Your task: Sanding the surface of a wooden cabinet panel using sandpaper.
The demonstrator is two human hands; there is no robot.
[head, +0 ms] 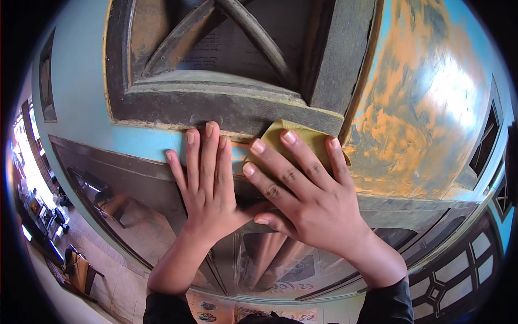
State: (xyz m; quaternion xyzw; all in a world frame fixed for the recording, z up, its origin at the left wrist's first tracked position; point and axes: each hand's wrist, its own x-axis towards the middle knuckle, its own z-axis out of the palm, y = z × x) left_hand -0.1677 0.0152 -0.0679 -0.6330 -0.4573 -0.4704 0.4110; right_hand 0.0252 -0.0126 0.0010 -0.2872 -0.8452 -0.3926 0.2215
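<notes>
My right hand [313,188] lies with fingers spread over a yellowish sheet of sandpaper [311,139], pressing it against the wall strip just under a dark wooden vent frame [226,106]. To its left, my left hand [208,182] is flat with fingers apart and holds nothing; its fingertips reach the lower edge of that frame. The strip of wall [141,141] between the vent frame and the wooden frame below is light blue, with orange patches near the sandpaper. The sandpaper's lower part is hidden by my right fingers.
On the right, the blue wall [404,133] carries orange and grey patches. Below my hands are dark-framed glass panes [279,263]. Crossed wooden bars [259,40] fill the vent opening above. At lower left stand a wooden table [79,271] and other items on a tiled floor.
</notes>
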